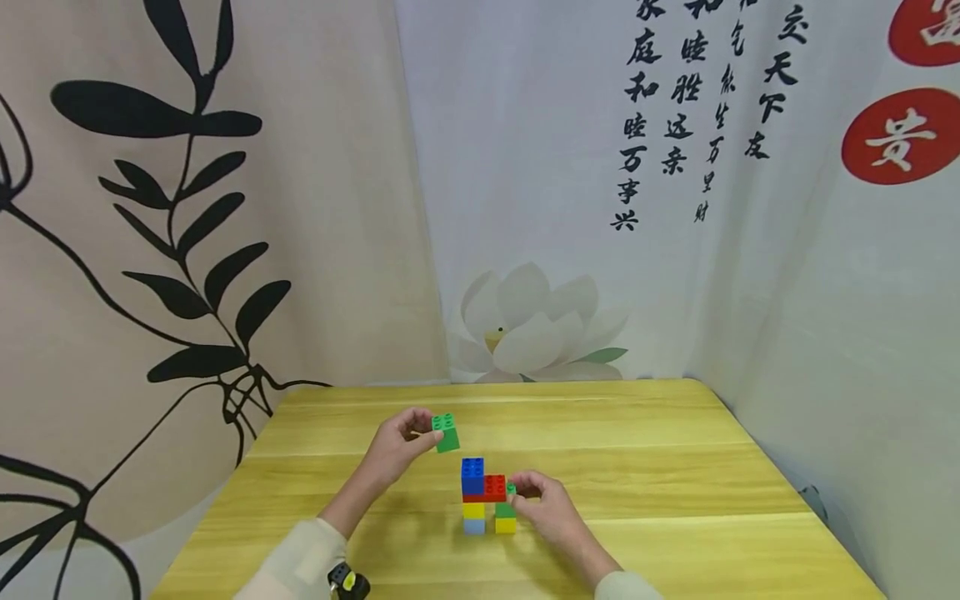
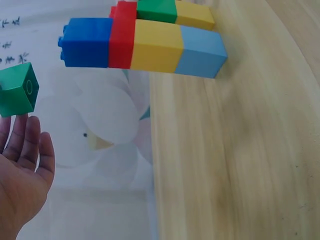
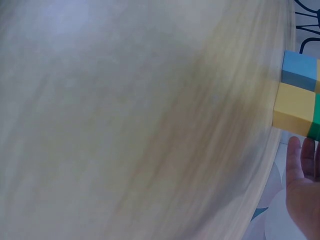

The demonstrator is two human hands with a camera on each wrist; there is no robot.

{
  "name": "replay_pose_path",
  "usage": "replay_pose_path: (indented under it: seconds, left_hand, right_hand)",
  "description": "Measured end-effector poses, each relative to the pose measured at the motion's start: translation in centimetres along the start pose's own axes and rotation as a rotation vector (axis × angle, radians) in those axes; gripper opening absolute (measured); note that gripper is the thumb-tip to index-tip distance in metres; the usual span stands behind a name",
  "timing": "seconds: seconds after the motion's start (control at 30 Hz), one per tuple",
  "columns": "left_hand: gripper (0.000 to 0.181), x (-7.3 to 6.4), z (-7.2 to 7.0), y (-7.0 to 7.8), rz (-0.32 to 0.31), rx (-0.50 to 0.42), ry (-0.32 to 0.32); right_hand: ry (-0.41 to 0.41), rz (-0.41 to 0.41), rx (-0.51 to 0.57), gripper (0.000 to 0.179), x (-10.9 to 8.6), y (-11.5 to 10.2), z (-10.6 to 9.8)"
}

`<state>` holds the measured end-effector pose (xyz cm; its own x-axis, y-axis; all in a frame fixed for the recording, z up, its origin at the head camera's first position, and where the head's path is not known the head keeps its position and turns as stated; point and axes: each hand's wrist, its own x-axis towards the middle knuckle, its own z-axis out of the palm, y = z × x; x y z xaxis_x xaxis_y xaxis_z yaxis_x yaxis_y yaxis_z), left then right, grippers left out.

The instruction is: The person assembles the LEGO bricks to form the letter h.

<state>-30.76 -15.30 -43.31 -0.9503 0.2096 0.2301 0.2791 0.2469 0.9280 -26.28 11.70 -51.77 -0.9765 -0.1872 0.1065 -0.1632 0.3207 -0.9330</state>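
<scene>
My left hand (image 1: 397, 446) pinches a green brick (image 1: 446, 432) between thumb and fingers, raised to the back left of a small block structure. In the structure, a light blue brick (image 1: 474, 527) and a yellow brick (image 2: 157, 45) form the left column. A yellow brick (image 1: 506, 526) with a green brick (image 1: 505, 509) above it makes the right one. Across both lies a red brick (image 1: 494, 488), with a blue brick (image 1: 472, 477) on its left end. Thumb and forefinger of my right hand (image 1: 547, 508) grip the right column's green brick beside the red one.
The structure stands on a wood-grain table (image 1: 645, 467). Behind the table hangs a printed curtain (image 1: 525, 208) with a flower and characters. A black and yellow device (image 1: 348, 581) sits at the left sleeve's cuff.
</scene>
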Motion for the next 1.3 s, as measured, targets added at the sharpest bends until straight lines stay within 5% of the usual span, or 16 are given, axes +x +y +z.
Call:
replay_pose_path:
  seconds: [0.53,0.97,1.3]
  left_hand:
    - [0.027,-0.3,0.9,1.0,0.080,0.027,-0.099]
    - [0.021,-1.3,2.0,2.6,0.068,0.076,-0.165]
    - [0.025,-0.6,2.3,0.3,0.072,0.070,-0.169]
  right_hand:
    - [-0.002,0.005,0.024,0.025,0.1,0.0,0.1]
    - [-0.001,0.007,0.024,0.025,0.1,0.0,0.0]
    - [-0.010,0.012,0.042,0.026,0.0,-0.3,0.0]
